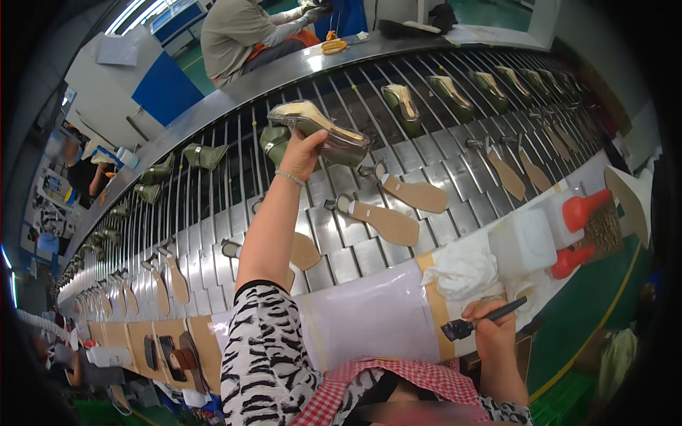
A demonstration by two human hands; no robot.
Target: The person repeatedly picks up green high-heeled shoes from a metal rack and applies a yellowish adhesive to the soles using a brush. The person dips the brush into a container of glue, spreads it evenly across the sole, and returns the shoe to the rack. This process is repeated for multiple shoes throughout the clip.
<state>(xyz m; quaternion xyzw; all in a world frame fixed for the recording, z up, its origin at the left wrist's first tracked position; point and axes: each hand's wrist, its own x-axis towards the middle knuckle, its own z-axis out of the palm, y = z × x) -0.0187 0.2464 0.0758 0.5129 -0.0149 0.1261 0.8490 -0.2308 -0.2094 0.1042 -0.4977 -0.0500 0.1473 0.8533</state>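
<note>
Stretched out over the conveyor, my left hand (pixel 304 153) is closed round a shoe upper on its last (pixel 344 145), its pale underside turned up and its sides glossy and see-through. A green shoe upper with a buckle (pixel 275 142) sits right beside it on the rods, partly hidden. Close to my body, my right hand (pixel 494 323) grips a black-handled brush (pixel 506 309) with dark bristles, held over the front ledge. Between the hands, tan soles with straps (pixel 383 221) lie on the metal slats. A crumpled white cloth (pixel 465 273) rests just beyond my right hand.
More green uppers (pixel 451 92) line the rods on both sides. Clear plastic containers (pixel 526 241) and red-topped bottles (pixel 586 211) stand at the right. Dark straps or soles (pixel 170 358) lie on the brown ledge at left. Another person (pixel 245 35) sits across the conveyor, near orange-handled scissors (pixel 334 47).
</note>
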